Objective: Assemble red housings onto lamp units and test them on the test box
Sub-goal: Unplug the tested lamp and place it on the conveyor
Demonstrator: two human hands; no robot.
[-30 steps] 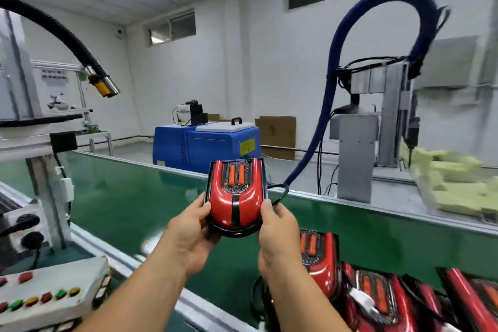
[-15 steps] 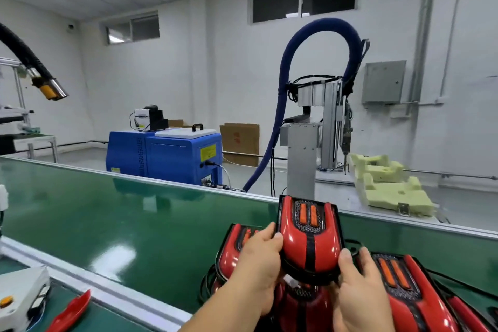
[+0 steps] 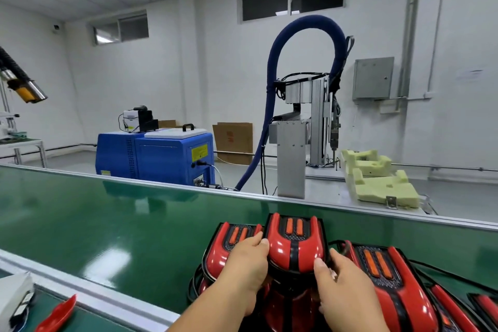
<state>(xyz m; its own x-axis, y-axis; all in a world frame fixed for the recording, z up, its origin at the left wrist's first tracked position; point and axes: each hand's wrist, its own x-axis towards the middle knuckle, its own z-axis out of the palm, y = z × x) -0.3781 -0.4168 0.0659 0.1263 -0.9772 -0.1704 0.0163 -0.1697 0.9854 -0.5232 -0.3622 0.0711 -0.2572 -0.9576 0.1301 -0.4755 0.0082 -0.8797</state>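
A red lamp unit (image 3: 295,244) with two orange strips and a black centre stripe is held between both hands, low over a pile of finished lamps on the green conveyor belt (image 3: 107,224). My left hand (image 3: 245,269) grips its left edge, my right hand (image 3: 342,286) its right edge. Another red lamp (image 3: 229,242) lies just left of it, and one more lamp (image 3: 388,277) lies to the right. A loose red housing (image 3: 58,315) lies at the bottom left beside the white test box (image 3: 13,296).
Beyond the belt's far rail stand a blue machine (image 3: 156,156), a grey metal stand with a blue hose (image 3: 272,105), and yellow foam fixtures (image 3: 382,183). More red lamps (image 3: 458,312) crowd the bottom right. A yellow-tipped extraction nozzle (image 3: 27,89) hangs at left.
Both hands have carried the lamp from in front of the test box rightwards and down onto the pile of lamps; my view has swung right with it.
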